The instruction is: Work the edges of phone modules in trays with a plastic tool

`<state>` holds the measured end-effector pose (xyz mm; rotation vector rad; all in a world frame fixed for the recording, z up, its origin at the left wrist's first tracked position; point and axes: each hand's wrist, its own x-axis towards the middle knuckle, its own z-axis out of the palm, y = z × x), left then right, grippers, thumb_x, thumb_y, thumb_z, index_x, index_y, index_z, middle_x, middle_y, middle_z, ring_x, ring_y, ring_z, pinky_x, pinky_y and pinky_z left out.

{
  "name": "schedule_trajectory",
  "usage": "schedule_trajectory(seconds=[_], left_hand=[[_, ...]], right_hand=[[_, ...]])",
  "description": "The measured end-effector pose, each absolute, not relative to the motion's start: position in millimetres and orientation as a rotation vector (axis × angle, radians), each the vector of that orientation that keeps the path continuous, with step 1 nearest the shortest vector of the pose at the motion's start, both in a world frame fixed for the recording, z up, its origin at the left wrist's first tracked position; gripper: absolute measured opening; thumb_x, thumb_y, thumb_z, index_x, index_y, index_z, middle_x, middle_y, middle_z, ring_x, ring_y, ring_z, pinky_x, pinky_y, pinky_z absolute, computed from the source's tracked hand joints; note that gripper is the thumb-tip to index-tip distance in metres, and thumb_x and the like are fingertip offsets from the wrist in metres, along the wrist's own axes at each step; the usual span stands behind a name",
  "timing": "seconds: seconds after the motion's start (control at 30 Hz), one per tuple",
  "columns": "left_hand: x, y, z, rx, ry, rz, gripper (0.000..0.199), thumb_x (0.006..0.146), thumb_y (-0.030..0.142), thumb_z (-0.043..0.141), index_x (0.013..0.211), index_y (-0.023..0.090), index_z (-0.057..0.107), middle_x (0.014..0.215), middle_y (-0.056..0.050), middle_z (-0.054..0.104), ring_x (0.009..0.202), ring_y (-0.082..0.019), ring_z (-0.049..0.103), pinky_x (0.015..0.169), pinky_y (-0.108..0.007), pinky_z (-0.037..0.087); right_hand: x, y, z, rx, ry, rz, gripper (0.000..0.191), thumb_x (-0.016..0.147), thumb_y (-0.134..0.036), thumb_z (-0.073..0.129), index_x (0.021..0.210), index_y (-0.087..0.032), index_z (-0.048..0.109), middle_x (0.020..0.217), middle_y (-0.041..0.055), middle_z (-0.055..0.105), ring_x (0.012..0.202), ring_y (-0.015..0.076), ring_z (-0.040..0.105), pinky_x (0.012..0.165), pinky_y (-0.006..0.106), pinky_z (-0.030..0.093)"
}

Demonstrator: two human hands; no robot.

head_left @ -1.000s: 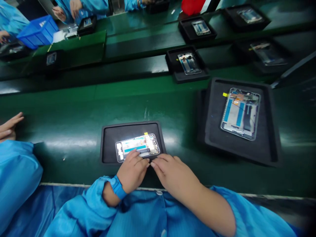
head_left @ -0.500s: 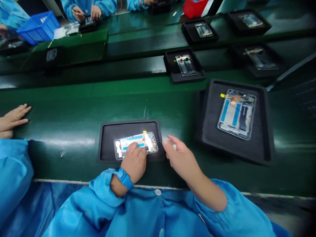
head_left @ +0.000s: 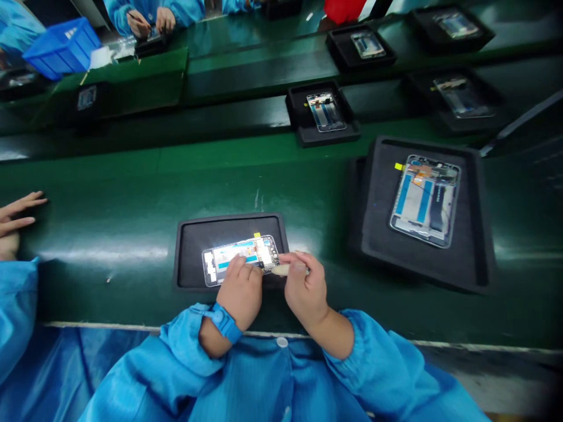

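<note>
An opened smartphone (head_left: 240, 253) lies in a shallow black tray (head_left: 187, 258), its inner parts and blue strips showing and a yellow tab at its upper edge. My left hand (head_left: 241, 290), a blue band at the wrist, is on the phone's lower middle with its fingers bunched together, holding it down. Some of those fingertips are hidden. In my right hand (head_left: 308, 287), closed, is a pale pointed stick (head_left: 281, 269). Its tip is at the phone's lower right corner; whether it touches, I cannot tell.
To the right, a stack of black trays (head_left: 373, 217) bears another opened phone (head_left: 424, 202). More trays with phones, such as one tray (head_left: 329, 140), lie farther back. A co-worker's hand (head_left: 17, 220) rests at the left. A blue bin (head_left: 64, 50) stands beyond, near other workers.
My right hand has moved left and brought the pale stick to the phone's right end. My left hand stays on the phone. The co-worker's hand at the left has shifted farther left.
</note>
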<state>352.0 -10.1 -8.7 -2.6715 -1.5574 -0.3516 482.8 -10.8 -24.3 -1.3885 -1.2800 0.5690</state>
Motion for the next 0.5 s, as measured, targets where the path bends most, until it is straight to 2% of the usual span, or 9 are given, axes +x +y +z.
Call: schedule_trajectory(seconds=[0.33,0.5], left_hand=[[354.5,-11.8,-9.1,-2.645,-1.58,-0.349,0.016,0.079,0.012,0.043,0.08,0.013,0.059,0.075,-0.007,0.059,0.092,-0.024,0.054,0.091,-0.044,0.041],[354.1,-12.2,-10.8,-2.645,-1.591,-0.384,0.013,0.078,0.012,0.045,0.079,0.012,0.058,0.074,-0.007,0.058,0.093,-0.024,0.053,0.093,-0.043,0.039]], right_hand=[[483.3,-10.9,-23.9,-1.375,-1.342,0.564,0.014,0.085,-0.03,0.036,0.092,-0.021,0.045,0.078,0.0052,0.063,0.074,0.0178,0.061,0.068,0.036,0.049],[482.6,-10.9,-24.2,-1.371,-1.323,0.523,0.015,0.085,-0.027,0.036,0.098,-0.021,0.041,0.078,0.0042,0.063,0.073,0.017,0.061,0.067,0.036,0.049]])
